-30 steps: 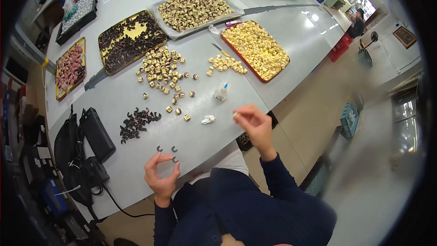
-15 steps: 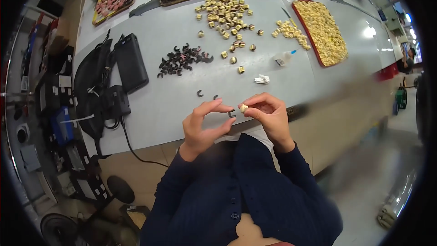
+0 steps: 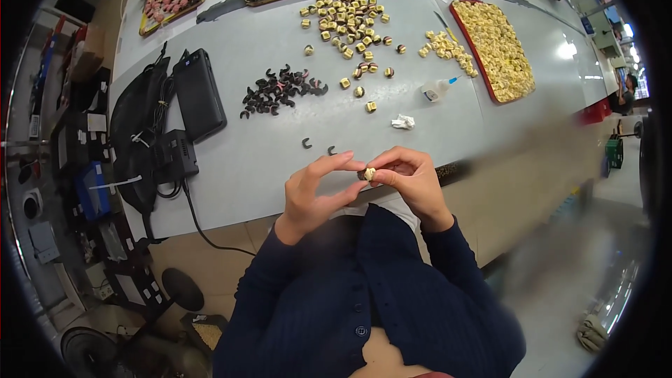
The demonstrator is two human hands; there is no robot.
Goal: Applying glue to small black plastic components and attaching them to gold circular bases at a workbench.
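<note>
Desk (image 3: 266, 168) edge runs right under both hands, with a bare grey stretch beyond them before two loose dark clips (image 3: 318, 147) and a crumpled white scrap (image 3: 402, 122). Left hand (image 3: 315, 192) and right hand (image 3: 413, 182) both pinch one small cream piece (image 3: 369, 173) between narrow fingertips, just over the near edge.

White squeeze bottle with blue tip (image 3: 437, 89) lies on table (image 3: 266, 161) beside red tray (image 3: 458, 8); blue box with white label (image 3: 89, 189) far left.
</note>
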